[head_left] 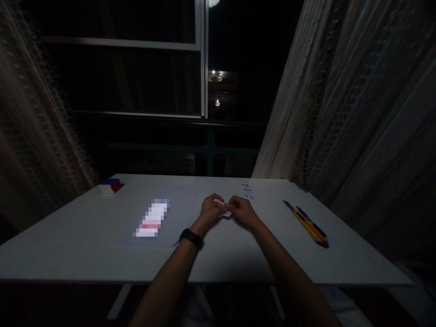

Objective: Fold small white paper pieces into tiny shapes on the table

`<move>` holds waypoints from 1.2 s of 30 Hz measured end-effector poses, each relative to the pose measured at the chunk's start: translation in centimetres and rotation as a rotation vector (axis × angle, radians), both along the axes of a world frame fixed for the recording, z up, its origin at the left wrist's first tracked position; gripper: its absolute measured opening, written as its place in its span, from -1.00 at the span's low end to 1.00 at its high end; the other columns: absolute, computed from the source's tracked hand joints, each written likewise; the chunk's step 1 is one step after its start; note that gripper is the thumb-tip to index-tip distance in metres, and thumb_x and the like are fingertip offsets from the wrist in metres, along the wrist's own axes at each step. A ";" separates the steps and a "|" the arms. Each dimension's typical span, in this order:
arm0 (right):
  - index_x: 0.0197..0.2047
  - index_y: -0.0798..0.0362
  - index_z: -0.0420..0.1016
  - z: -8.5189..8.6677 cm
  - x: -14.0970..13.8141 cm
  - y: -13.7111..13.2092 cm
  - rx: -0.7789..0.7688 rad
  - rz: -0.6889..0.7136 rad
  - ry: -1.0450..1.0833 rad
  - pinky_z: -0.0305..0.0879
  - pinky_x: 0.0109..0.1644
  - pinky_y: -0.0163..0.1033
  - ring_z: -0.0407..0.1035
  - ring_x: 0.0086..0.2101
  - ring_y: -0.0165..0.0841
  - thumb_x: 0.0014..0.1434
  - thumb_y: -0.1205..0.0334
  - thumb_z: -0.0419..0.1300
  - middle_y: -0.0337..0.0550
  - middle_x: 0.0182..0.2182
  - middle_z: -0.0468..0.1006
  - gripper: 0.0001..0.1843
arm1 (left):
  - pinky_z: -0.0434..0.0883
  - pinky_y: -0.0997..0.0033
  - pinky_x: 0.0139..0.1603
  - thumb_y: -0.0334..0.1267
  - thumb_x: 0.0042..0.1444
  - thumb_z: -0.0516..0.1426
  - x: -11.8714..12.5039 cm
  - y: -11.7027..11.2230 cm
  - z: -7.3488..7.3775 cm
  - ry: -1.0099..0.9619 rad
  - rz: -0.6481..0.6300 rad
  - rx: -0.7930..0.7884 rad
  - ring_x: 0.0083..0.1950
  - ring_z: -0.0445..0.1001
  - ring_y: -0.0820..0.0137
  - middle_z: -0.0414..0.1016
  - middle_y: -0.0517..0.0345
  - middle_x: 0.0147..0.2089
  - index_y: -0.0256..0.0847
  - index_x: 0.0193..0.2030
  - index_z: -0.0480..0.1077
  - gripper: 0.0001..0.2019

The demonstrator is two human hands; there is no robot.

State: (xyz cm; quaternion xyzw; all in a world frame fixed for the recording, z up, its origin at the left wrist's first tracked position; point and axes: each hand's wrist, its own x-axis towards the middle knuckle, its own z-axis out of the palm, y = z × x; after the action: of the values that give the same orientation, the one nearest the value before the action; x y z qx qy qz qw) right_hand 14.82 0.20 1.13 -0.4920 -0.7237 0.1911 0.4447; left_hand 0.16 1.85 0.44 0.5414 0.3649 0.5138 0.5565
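Over the middle of the white table (231, 254), my left hand (211, 210) and my right hand (241, 210) meet at the fingertips. Both pinch a small piece of white paper (226, 215), mostly covered by the fingers; its exact shape is hard to make out in the dim light. A dark band (191, 238) circles my left wrist. Just beyond my right hand, several small white pieces with dark marks (248, 190) lie in a short column.
On the right lie a yellow utility knife (308, 226) and a dark pen (311, 219). A lit phone (153, 219) rests on white paper sheets (182, 204) to the left. A puzzle cube (110, 185) sits at the far left. Curtains (282, 91) hang beside the dark window.
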 end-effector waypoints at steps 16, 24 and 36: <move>-0.47 0.08 0.44 0.0 0.3 0.0 -0.002 -0.030 -0.210 0.07 -0.41 -0.36 0.29 -0.50 -0.43 0.07 0.25 0.10 -0.24 -0.57 0.46 -0.85 | 0.33 0.49 -0.49 -0.30 -0.38 0.34 -0.5 1.4 -1.6 0.089 -0.103 0.037 -0.49 0.48 0.40 0.52 0.05 -0.49 -0.32 -0.33 0.37 -0.60; -0.51 0.10 0.42 -0.2 0.6 0.3 -0.060 0.001 -0.139 0.09 -0.43 -0.36 0.28 -0.52 -0.43 0.03 0.19 0.15 -0.25 -0.60 0.45 -0.82 | 0.26 0.54 -0.56 -0.32 -0.36 0.33 -0.8 1.1 -1.0 0.102 -0.172 0.028 -0.58 0.38 0.50 0.45 0.17 -0.59 -0.33 -0.37 0.36 -0.65; -0.55 0.11 0.42 -0.1 0.6 0.4 -0.077 0.014 -0.154 0.05 -0.45 -0.36 0.23 -0.54 -0.45 0.00 0.19 0.17 -0.27 -0.63 0.40 -0.81 | 0.22 0.55 -0.58 -0.34 -0.43 0.34 -0.7 0.4 -0.5 0.135 -0.143 -0.009 -0.61 0.36 0.50 0.41 0.22 -0.64 -0.30 -0.46 0.35 -0.66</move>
State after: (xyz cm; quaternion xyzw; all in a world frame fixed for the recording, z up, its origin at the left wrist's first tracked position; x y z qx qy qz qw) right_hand 15.39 0.62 1.02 -0.5170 -0.7510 0.1835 0.3673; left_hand -0.58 2.22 -0.01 0.5969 0.3642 0.4337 0.5683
